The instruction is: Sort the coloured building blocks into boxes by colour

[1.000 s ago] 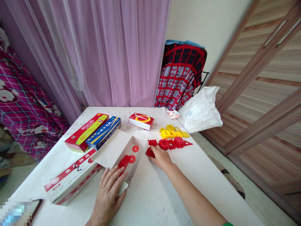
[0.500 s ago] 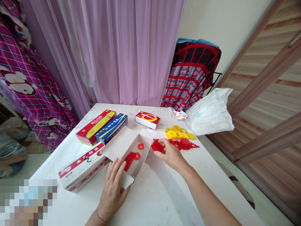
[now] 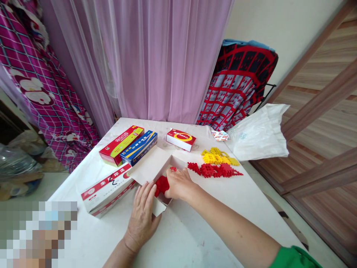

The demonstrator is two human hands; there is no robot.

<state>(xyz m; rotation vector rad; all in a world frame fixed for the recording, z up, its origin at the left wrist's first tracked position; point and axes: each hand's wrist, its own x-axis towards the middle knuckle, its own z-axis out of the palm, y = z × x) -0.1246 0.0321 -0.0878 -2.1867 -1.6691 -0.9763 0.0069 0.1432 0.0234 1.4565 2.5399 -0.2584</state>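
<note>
"Box first, the open white one: where is it?"

"On the table, its lid folded out to the left and red pieces lying inside"

"And the right hand?"

"Down in that box, fingers curled, with the red pieces right against them. I can't tell whether they are gripped or let go"

"The left hand?"

"Unclenched, fingers stretched out and touching the box's near left edge"

"What lies around it?"

"To the right, a row of red toothed pieces, with yellow pieces just beyond. Farther back is a red-and-white carton. On the left, a blue carton lies beside a red-and-green carton, and a long white carton is nearer, the lid's corner over its far end. A white plastic bag is by the table's far right corner"
</note>
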